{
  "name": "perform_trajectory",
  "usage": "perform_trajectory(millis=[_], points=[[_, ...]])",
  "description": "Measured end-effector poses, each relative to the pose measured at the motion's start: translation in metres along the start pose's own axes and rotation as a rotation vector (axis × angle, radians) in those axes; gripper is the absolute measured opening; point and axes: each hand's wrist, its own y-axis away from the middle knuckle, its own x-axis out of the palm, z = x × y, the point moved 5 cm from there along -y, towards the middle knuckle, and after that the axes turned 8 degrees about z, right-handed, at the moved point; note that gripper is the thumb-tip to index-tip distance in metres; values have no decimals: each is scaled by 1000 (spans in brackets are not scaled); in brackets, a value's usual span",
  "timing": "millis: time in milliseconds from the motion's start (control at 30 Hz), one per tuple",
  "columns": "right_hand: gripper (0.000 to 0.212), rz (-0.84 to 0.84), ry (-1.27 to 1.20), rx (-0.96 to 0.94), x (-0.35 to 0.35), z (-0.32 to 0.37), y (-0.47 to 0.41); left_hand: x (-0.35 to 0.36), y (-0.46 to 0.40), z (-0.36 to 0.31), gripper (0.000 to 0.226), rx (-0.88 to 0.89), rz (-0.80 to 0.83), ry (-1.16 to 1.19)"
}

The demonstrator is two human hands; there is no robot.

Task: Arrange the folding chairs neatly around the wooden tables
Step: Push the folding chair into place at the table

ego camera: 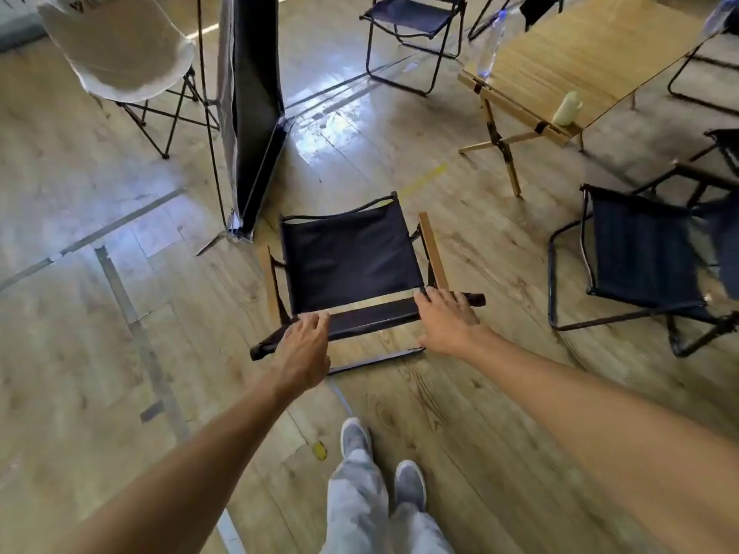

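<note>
A low black fabric folding chair (352,257) with wooden armrests stands on the floor straight in front of me, seen from behind. My left hand (302,345) grips the left end of its backrest top. On the right end of the same bar rests my right hand (448,319), fingers curled over it. The wooden slat table (592,62) stands at the upper right, apart from this chair. A dark blue folding chair (640,257) sits at the right, and another (412,18) stands beyond the table's left corner.
A tall black panel on a stand (252,113) rises just left of the held chair. A white fabric chair (120,54) is at the upper left. A clear bottle (490,46) and a pale bottle (568,107) stand on the table. My feet (380,461) are below.
</note>
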Motion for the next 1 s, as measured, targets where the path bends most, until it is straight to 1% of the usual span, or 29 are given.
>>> perform_trajectory(millis=[100,200,367,433,533,600,667,733,867,1000], points=[[68,5,61,23,7,-4,-37,7,-38,15,63,9,57,-27],[59,80,115,18,16,-8,-70,17,-68,24,46,26,153,-47],[29,228,130,-18,34,-2,-97,43,-83,36,24,52,189,-22],[26,267,138,-57,39,1,-103,52,-88,42,15,34,173,-3],[23,225,130,-141,39,0,-106,59,-94,45,11,-7,108,19],[20,163,120,-201,37,-4,-104,62,-96,41,14,-30,80,44],[25,123,122,-232,35,-6,-102,62,-97,38,20,-64,70,54],[29,126,114,-236,33,-7,-104,59,-98,36,22,-81,64,36],[29,90,109,-257,27,-13,-107,53,-101,32,22,-39,15,48],[31,49,61,-218,24,-38,-107,51,-106,11,12,29,5,94]])
